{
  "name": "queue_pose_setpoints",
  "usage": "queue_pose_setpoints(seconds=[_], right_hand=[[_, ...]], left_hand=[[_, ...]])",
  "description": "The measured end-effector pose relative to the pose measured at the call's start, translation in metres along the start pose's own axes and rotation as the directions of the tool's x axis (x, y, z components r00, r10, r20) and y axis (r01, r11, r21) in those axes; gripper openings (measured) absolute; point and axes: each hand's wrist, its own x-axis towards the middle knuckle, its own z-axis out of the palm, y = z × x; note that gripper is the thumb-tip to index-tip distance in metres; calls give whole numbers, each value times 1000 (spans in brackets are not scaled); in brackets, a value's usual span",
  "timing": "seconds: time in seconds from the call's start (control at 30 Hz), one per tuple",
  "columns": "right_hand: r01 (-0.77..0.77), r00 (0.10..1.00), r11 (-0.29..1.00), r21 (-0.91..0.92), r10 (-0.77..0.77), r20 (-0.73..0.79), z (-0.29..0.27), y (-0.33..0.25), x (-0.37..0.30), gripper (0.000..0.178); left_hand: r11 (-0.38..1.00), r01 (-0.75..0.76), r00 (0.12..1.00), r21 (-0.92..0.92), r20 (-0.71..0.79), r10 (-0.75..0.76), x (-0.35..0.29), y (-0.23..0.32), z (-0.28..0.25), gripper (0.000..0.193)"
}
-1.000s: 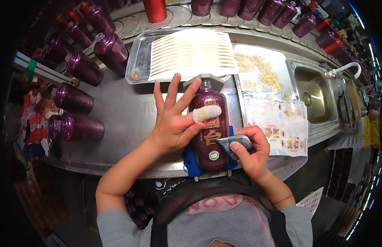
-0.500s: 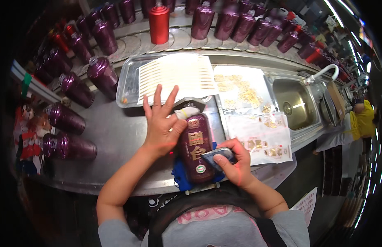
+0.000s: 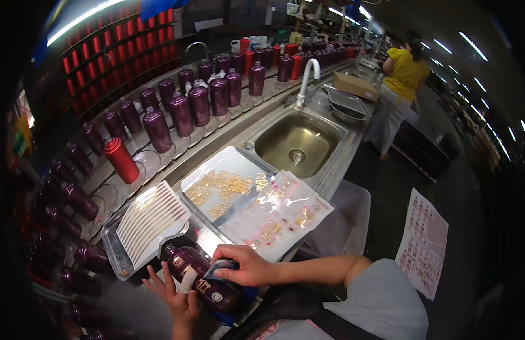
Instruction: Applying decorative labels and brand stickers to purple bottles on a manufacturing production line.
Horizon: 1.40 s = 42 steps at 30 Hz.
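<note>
A dark purple bottle (image 3: pixel 223 298) with gold lettering and a small round green-and-white label lies on a blue-padded support at the near edge of the bench. My left hand (image 3: pixel 175 297) is open beside it, fingers spread. One of its digits, wrapped in white, rests on the lettering. From the other side, my right hand (image 3: pixel 248 267) grips a dark, flat scraper-like piece (image 3: pixel 222 267) against the bottle. That piece is partly hidden under the fingers, and its exact kind cannot be told. The bottle's neck points toward a metal tray (image 3: pixel 118 256) holding a striped white sheet (image 3: pixel 153 222).
Gold pieces (image 3: pixel 228 184) and clear printed sheets (image 3: pixel 280 218) lie right of the tray. Beyond are a sink (image 3: pixel 299 141) and white faucet (image 3: pixel 308 76). Purple bottles (image 3: pixel 186 113) and a red one (image 3: pixel 121 160) line the conveyor. A person in yellow (image 3: pixel 407 71) stands far right.
The view has swung to the right, bringing in the sink and the person. My left hand has moved from the bottle's neck down to its lettering. The right hand still holds the dark piece.
</note>
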Motion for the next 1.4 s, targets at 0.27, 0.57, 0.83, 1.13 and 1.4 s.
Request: queue_pose_setpoints(seconds=[0.27, 0.57, 0.83, 1.13, 1.4], right_hand=[[543, 827, 794, -274, -562, 9, 33, -14, 51, 20], [808, 585, 492, -323, -732, 350, 52, -9, 8, 14], [662, 749, 694, -283, -605, 269, 33, -14, -21, 23], [-236, 957, 964, -120, 210, -198, 35, 29, -54, 23], [-242, 939, 969, -52, 221, -263, 33, 30, -55, 17]], left_hand=[[998, 46, 999, -51, 18, -45, -30, 39, -5, 47], [838, 311, 871, -449, -219, -440, -77, 61, -12, 49], [151, 283, 750, -947, 121, -650, -62, 64, 29, 47], [121, 346, 674, -931, 157, -722, -49, 77, 19, 64], [171, 454, 693, -875, 226, -685, -49, 67, 36, 62]])
